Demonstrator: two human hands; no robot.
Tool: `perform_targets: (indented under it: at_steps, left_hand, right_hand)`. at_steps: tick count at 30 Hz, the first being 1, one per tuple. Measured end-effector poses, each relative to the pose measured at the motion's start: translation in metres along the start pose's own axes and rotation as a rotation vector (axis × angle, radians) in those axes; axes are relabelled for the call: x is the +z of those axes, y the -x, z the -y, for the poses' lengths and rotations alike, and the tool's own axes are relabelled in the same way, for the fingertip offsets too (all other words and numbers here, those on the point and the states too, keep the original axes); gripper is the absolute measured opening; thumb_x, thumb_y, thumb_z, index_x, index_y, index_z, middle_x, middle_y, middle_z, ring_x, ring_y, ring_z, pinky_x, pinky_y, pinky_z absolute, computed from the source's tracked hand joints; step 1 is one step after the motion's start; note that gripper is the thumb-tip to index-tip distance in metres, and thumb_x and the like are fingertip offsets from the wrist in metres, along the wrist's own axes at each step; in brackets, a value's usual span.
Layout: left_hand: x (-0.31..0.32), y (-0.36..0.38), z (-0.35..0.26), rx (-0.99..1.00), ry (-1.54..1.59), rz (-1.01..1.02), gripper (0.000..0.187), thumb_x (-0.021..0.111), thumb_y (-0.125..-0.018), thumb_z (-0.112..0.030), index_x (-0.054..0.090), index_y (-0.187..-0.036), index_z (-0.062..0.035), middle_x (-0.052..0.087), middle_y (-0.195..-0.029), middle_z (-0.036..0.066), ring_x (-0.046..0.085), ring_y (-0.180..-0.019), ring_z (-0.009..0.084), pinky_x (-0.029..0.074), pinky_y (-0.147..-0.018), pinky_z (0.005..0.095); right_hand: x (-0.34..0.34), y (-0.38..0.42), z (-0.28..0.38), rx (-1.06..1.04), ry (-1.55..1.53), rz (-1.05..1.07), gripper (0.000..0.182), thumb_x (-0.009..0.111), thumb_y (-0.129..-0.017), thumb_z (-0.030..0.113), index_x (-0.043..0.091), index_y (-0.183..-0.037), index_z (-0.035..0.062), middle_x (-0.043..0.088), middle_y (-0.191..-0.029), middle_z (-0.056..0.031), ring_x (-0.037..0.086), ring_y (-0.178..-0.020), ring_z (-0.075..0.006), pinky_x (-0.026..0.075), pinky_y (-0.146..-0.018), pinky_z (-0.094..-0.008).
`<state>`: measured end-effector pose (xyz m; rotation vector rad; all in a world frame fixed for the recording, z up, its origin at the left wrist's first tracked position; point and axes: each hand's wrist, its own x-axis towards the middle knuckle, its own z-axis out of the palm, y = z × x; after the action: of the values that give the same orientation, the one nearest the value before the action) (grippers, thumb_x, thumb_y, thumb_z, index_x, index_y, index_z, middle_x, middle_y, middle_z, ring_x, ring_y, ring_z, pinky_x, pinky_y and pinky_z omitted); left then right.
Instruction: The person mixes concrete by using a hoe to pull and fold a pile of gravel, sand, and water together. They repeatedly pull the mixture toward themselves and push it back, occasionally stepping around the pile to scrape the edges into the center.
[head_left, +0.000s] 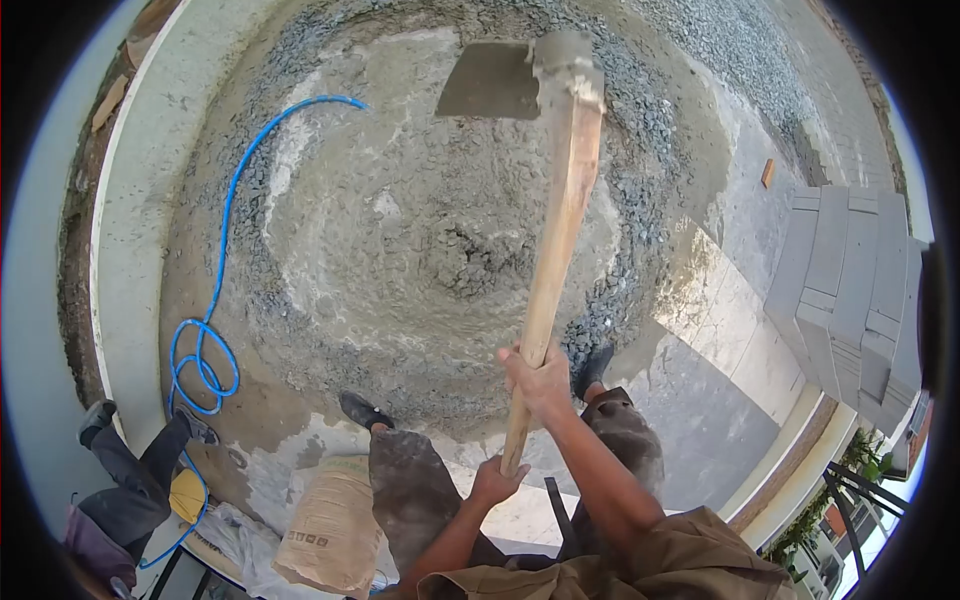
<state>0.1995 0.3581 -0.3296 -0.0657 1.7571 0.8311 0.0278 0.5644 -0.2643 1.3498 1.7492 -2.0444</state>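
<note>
A hoe [565, 215] with a long wooden handle is held out in front of me, its broad cement-smeared blade [489, 80] at the far end. My right hand [540, 382] wraps round the middle of the handle. Lower down, near the handle's butt end, my left hand [495, 482] is closed on it too. Beneath the hoe spreads a wide round heap of wet grey concrete mix [390, 240], ringed by gravel. The blade overlaps the far part of the mix in this view.
A blue hose [226, 215] curves along the left and ends over the mix. A paper cement bag [330, 530] stands beside my left leg. Another person [135, 480] is at lower left. Grey boards or blocks [845, 290] sit at right, and more gravel [740, 60] lies upper right.
</note>
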Motion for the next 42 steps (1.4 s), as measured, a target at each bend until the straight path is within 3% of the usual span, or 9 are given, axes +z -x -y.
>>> perform_targets:
  at_steps: [3,6,9,13,19,24,26,35,42]
  left_hand:
    - [-0.020,-0.081,-0.153,0.251,0.170,-0.053,0.042,0.074,-0.082,-0.041,0.070,-0.092,-0.0009,0.070,-0.082,0.021,0.069,-0.082,0.0386,0.054,-0.071,0.0427]
    - [-0.052,-0.164,-0.311,0.376,0.224,-0.049,0.044,0.075,-0.081,-0.036,0.065,-0.084,0.0070,0.067,-0.073,0.019,0.065,-0.067,0.0268,0.051,-0.065,0.0421]
    - [-0.055,-0.227,-0.365,0.422,0.295,-0.102,0.042,0.075,-0.080,-0.035,0.064,-0.080,0.0058,0.065,-0.070,0.019,0.063,-0.065,0.0269,0.050,-0.063,0.0420]
    - [-0.045,-0.231,-0.270,0.229,0.171,-0.101,0.042,0.074,-0.076,-0.033,0.067,-0.086,0.0065,0.068,-0.080,0.024,0.068,-0.077,0.0347,0.053,-0.072,0.0431]
    - [-0.118,-0.107,-0.187,0.173,-0.162,-0.143,0.037,0.066,-0.075,-0.027,0.068,-0.090,0.0066,0.067,-0.089,0.030,0.066,-0.089,0.0446,0.053,-0.082,0.0474]
    - [-0.193,0.005,-0.097,0.005,-0.349,-0.092,0.035,0.066,-0.077,-0.025,0.068,-0.099,0.0016,0.068,-0.094,0.027,0.066,-0.092,0.0430,0.052,-0.084,0.0484]
    - [-0.211,0.050,-0.057,0.003,-0.403,-0.167,0.032,0.066,-0.079,-0.028,0.067,-0.098,-0.0026,0.069,-0.090,0.024,0.066,-0.088,0.0434,0.052,-0.080,0.0502]
    - [-0.235,0.177,0.151,0.068,-0.602,-0.341,0.019,0.071,-0.074,-0.023,0.062,-0.074,-0.0066,0.066,-0.079,0.019,0.063,-0.078,0.0400,0.049,-0.072,0.0510]
    - [-0.151,-0.003,-0.116,0.154,-0.332,0.006,0.045,0.070,-0.082,-0.043,0.069,-0.110,-0.0073,0.070,-0.090,0.021,0.067,-0.087,0.0402,0.053,-0.076,0.0467]
  right_hand:
    - [-0.039,-0.066,0.109,-0.471,0.217,-0.113,0.078,0.065,-0.089,0.014,0.019,-0.150,0.0028,0.060,-0.100,-0.0176,0.062,-0.084,-0.0229,0.052,-0.073,-0.0374]
    - [-0.073,-0.187,0.163,-0.993,0.825,-0.447,0.077,0.056,-0.094,0.025,0.010,-0.155,0.0178,0.064,-0.099,-0.0281,0.065,-0.072,-0.0390,0.052,-0.063,-0.0473]
    - [-0.102,-0.300,0.184,-0.705,1.028,-0.433,0.080,0.056,-0.092,0.024,0.007,-0.155,0.0168,0.067,-0.091,-0.0291,0.066,-0.075,-0.0424,0.052,-0.074,-0.0491]
    - [-0.085,-0.315,0.064,-0.136,1.034,-0.341,0.099,0.065,-0.082,0.018,-0.002,-0.155,0.0093,0.060,-0.121,-0.0300,0.064,-0.106,-0.0395,0.053,-0.088,-0.0426]
    - [-0.035,-0.230,0.004,0.058,0.565,-0.259,0.105,0.062,-0.084,0.011,-0.018,-0.152,0.0097,0.060,-0.113,-0.0282,0.068,-0.076,-0.0326,0.059,-0.064,-0.0389]
    - [0.056,-0.164,-0.007,0.252,0.006,-0.185,0.056,0.066,-0.088,0.012,0.033,-0.132,0.0020,0.057,-0.081,-0.0125,0.061,-0.062,-0.0246,0.054,-0.048,-0.0395]
    - [0.075,-0.143,-0.038,0.365,-0.396,-0.041,0.024,0.069,-0.088,0.014,0.048,-0.097,0.0058,0.049,-0.071,-0.0061,0.054,-0.055,-0.0193,0.050,-0.045,-0.0362]
    - [0.165,0.072,-0.093,0.522,-0.794,0.050,0.018,0.067,-0.083,0.002,0.050,-0.084,0.0065,0.051,-0.068,-0.0057,0.054,-0.054,-0.0207,0.048,-0.051,-0.0381]
    - [-0.003,-0.065,0.092,-0.246,-0.098,-0.231,0.063,0.071,-0.088,0.019,0.032,-0.135,0.0021,0.057,-0.083,-0.0101,0.059,-0.059,-0.0163,0.051,-0.050,-0.0291]
